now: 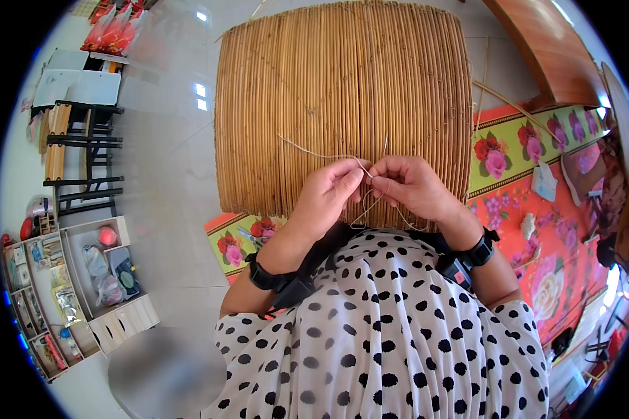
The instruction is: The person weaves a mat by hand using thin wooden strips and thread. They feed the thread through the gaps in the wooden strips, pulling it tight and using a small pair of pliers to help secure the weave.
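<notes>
My left hand (332, 192) and my right hand (405, 187) meet over the lower middle of a bundled mat of straw-coloured stalks (279, 84), both with fingers pinched on a thin pale cord (307, 151). One free end of the cord lies up and left across the stalks; loops hang below my fingers toward the mat's near edge. A thin upright sliver (386, 143), possibly a needle, shows just above my right fingers; I cannot tell what it is. My fingertips partly hide where the cord crosses.
Scissors (251, 237) lie on a floral sheet (510, 174) that runs under the mat. A wooden furniture piece (545, 49) and loose sticks (510, 101) are at upper right. At left stand black-legged folded furniture (84, 140) and a drawer unit (126, 314) holding small items.
</notes>
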`<state>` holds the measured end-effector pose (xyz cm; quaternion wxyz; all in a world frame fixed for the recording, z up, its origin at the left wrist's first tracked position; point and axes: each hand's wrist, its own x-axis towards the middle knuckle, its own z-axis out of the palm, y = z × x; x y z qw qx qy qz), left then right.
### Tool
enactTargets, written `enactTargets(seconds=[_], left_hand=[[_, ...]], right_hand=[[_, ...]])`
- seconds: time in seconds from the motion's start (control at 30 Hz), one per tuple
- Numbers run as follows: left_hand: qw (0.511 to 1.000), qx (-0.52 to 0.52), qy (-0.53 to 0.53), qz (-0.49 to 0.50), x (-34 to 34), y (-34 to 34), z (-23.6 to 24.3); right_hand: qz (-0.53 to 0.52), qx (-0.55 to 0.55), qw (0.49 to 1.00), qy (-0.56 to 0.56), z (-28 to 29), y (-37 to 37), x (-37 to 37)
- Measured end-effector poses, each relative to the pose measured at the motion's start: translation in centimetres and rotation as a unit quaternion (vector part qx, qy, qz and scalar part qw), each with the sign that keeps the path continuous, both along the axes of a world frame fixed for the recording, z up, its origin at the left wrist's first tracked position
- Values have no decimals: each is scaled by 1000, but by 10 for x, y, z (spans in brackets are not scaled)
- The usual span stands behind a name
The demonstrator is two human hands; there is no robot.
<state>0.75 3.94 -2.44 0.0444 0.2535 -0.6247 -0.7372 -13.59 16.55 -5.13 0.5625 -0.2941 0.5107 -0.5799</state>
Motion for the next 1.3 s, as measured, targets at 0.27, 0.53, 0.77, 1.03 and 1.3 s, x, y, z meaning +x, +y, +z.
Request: enactTargets(seconds=[0.27, 0.53, 0.77, 1.03, 1.3], left_hand=[[987, 95, 96, 90, -6, -12, 9], [971, 83, 159, 159, -5, -44, 33], [958, 92, 216, 162, -5, -50, 55], [952, 79, 234, 178, -7, -43, 69], [966, 28, 193, 168, 0, -41, 70]], right_hand=[[3, 1, 999, 34, 6, 1, 3], [3, -17, 999, 47, 3, 6, 5], [4, -30, 991, 132, 3, 8, 5], [16, -70, 967, 246, 9, 8, 6], [-17, -79, 980, 183, 10, 4, 10]])
